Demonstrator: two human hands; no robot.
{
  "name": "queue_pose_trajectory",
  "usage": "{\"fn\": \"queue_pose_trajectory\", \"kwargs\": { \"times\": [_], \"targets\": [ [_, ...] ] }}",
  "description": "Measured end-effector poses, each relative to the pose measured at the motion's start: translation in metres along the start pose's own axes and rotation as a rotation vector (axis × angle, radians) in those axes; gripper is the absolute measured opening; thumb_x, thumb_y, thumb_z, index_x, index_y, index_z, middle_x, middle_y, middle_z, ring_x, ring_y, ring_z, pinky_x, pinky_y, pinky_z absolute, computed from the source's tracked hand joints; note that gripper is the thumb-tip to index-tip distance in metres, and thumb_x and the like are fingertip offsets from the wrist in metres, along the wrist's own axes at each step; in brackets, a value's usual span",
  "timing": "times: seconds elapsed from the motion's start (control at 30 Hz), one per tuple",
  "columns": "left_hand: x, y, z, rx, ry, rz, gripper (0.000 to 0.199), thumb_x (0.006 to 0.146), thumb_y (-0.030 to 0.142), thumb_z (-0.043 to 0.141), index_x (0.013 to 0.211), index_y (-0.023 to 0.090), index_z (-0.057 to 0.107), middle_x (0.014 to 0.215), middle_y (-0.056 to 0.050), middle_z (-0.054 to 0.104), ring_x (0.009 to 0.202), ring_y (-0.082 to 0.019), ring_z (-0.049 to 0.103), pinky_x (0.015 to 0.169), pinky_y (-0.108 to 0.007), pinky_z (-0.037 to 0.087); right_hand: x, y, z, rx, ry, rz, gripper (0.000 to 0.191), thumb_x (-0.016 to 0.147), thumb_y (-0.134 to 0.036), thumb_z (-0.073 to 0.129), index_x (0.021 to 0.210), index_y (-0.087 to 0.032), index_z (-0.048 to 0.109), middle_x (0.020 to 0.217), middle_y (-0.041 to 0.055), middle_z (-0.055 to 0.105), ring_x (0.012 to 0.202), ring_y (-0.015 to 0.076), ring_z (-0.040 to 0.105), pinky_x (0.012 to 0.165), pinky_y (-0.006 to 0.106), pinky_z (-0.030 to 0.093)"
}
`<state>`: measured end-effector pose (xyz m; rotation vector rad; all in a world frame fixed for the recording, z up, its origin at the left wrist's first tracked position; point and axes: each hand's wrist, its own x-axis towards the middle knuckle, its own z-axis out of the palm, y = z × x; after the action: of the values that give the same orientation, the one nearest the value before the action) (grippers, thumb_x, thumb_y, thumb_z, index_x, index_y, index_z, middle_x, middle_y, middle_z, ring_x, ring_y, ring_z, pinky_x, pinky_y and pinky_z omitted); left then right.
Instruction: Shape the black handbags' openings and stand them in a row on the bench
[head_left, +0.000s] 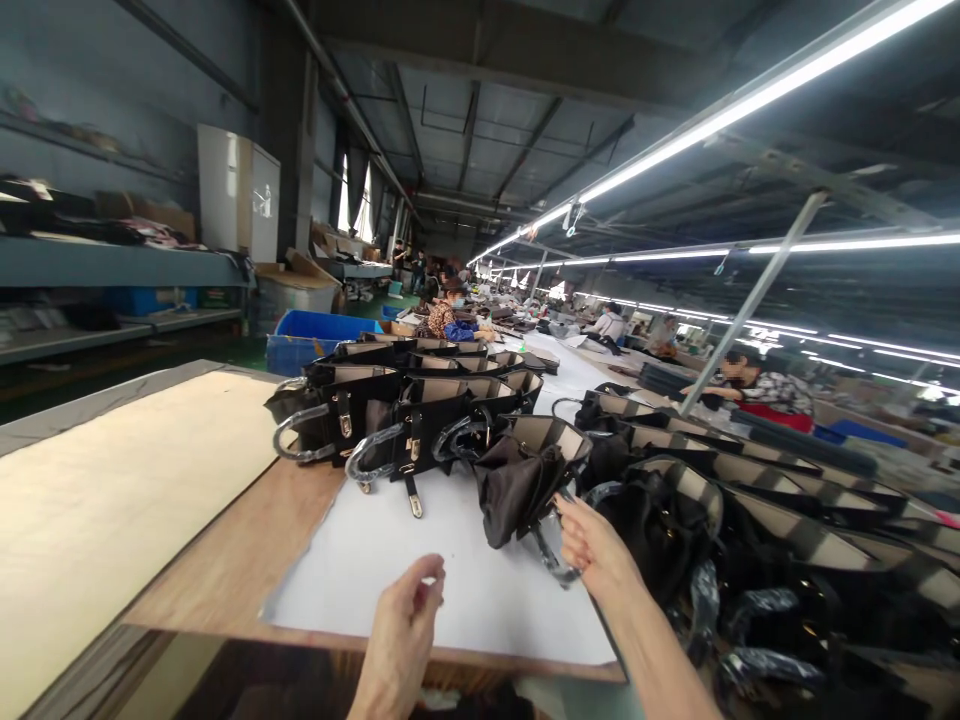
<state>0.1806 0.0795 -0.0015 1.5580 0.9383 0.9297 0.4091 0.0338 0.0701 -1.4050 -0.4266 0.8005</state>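
Note:
My right hand is closed at the near side of a dark handbag, its fingers pinching the bag near the rim. The bag has a slack dark brown body and a light inner lining. Its plastic-wrapped handle hangs below my fingers, over the white sheet. My left hand hovers over the front edge of the sheet, apart from the bag. Its fingers are loosely curled with a small gap at the thumb, and nothing shows in them.
Rows of similar handbags stand behind, and more handbags crowd the right side. A pale board lies at left. Beyond are a blue bin, shelving, a slanted post and several co-workers, one in a patterned top.

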Motion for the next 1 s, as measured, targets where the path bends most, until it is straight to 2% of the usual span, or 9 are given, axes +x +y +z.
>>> {"fn": "queue_pose_trajectory", "kwargs": {
  "times": [0.13,0.23,0.37,0.53,0.6,0.7,0.83,0.9,1.0],
  "targets": [
    [0.000,0.015,-0.014,0.220,0.222,0.231,0.038,0.078,0.028,0.044,0.115,0.018,0.047,0.114,-0.010,0.054,0.101,-0.021,0.052,0.088,-0.037,0.043,-0.062,0.006,-0.024,0.036,-0.190,0.089,0.041,0.065,-0.034,0.068,0.099,-0.017,0.051,0.040,-0.0156,0.022,0.033,0.0000,0.009,0.031,0.013,0.009],
    [0.004,0.028,-0.015,0.405,0.190,0.317,0.046,0.076,0.017,0.044,0.122,0.018,0.041,0.125,-0.009,0.046,0.117,-0.021,0.040,0.099,-0.038,0.034,-0.091,0.007,-0.039,0.007,-0.277,0.137,0.044,0.069,-0.034,0.066,0.105,-0.018,0.047,0.043,-0.0155,0.020,0.035,0.0001,0.008,0.032,0.014,0.007],
    [0.015,0.046,-0.021,0.717,0.157,0.247,0.055,0.072,0.013,0.047,0.126,0.014,0.036,0.133,-0.011,0.038,0.124,-0.023,0.031,0.101,-0.037,0.028,-0.103,0.010,-0.051,-0.096,-0.294,0.121,0.049,0.069,-0.036,0.065,0.109,-0.017,0.044,0.045,-0.0153,0.018,0.037,0.0003,0.006,0.034,0.014,0.006],
    [0.024,0.062,-0.029,0.907,-0.049,0.103,0.033,0.074,0.021,0.048,0.107,0.019,0.052,0.093,-0.008,0.064,0.093,-0.024,0.057,0.077,-0.032,0.042,-0.092,0.014,-0.047,-0.306,-0.327,0.040,0.059,0.071,-0.042,0.061,0.119,-0.015,0.042,0.044,-0.0146,0.017,0.034,0.0018,0.014,0.034,0.014,0.010],
    [0.025,0.067,-0.025,0.930,-0.087,0.123,0.027,0.073,0.021,0.049,0.100,0.020,0.054,0.085,-0.006,0.065,0.084,-0.022,0.060,0.070,-0.029,0.041,-0.088,0.012,-0.044,-0.413,-0.332,-0.042,0.052,0.072,-0.044,0.059,0.113,-0.014,0.050,0.042,-0.0114,0.028,0.034,0.0048,0.029,0.035,0.016,0.021],
    [0.025,0.073,-0.012,0.958,-0.119,0.166,0.025,0.074,0.019,0.046,0.098,0.018,0.053,0.087,-0.007,0.064,0.085,-0.021,0.059,0.068,-0.026,0.040,-0.096,0.012,-0.038,-0.742,-0.127,-0.338,0.038,0.073,-0.044,0.055,0.099,-0.016,0.060,0.067,0.0030,0.059,0.064,0.0184,0.057,0.056,0.028,0.044],
    [0.024,0.073,0.000,0.967,-0.134,0.190,0.019,0.079,0.022,0.041,0.093,0.017,0.054,0.086,-0.008,0.063,0.084,-0.022,0.059,0.066,-0.028,0.040,-0.132,0.039,-0.027,-1.270,0.341,-0.807,0.042,0.077,-0.046,0.049,0.109,-0.019,0.054,0.116,0.0143,0.055,0.103,0.0334,0.051,0.078,0.041,0.042],
    [0.023,0.070,0.003,0.972,-0.125,0.188,0.021,0.082,0.022,0.036,0.092,0.017,0.054,0.085,-0.009,0.064,0.082,-0.022,0.060,0.065,-0.029,0.040,-0.146,0.062,-0.019,-1.386,0.382,-0.774,0.045,0.078,-0.046,0.049,0.113,-0.018,0.048,0.113,0.0153,0.057,0.088,0.0296,0.059,0.064,0.035,0.045],
    [0.019,0.069,0.003,1.001,-0.097,0.175,0.024,0.084,0.022,0.032,0.091,0.016,0.054,0.081,-0.010,0.064,0.078,-0.023,0.061,0.064,-0.030,0.040,-0.146,0.087,0.000,-1.496,0.292,-0.512,0.031,0.079,-0.034,0.051,0.104,-0.017,0.051,0.092,0.0143,0.064,0.062,0.0247,0.062,0.049,0.032,0.041]
  ]
}}
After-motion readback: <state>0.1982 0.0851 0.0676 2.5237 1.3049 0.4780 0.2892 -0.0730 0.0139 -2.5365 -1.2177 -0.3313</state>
